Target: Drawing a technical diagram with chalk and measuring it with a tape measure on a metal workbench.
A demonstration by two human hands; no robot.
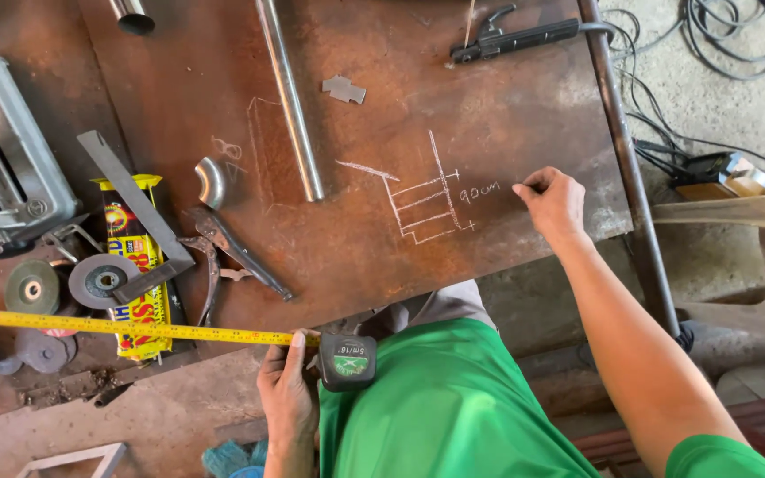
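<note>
Left hand point(287, 389) at the near edge of the table point(489, 115), closed on the tape measure point(347, 361): thumb and fingers pinch the yellow blade just where it leaves the dark case with the green label. The blade runs out level to the left and leaves the frame, passing over a yellow packet point(135, 265) and a few grinding discs point(97, 280).

Right hand point(552, 202) rests on the rusty steel top, fingers curled shut around something small at the tips, probably chalk, though it is too small to tell. It sits just right of a chalk sketch point(422, 202) of stacked steps with a short note beside it.

Handling judgement: the case looks compact, hard and light, easy to cup in one palm. The blade is thin, springy metal; stretched this far it will likely sag or kink if unsupported, and its edges can cut when it snaps back. Best held as now, pinched flat near the case mouth with the thumb acting as a brake.

Around: a steel tube point(292, 97) lying lengthwise, a pipe elbow point(211, 182), pliers point(236, 252), a steel square point(135, 212), a welding electrode holder point(511, 35) at the far edge, cables point(737, 35) on the floor. Green shirt fills the lower frame.
</note>
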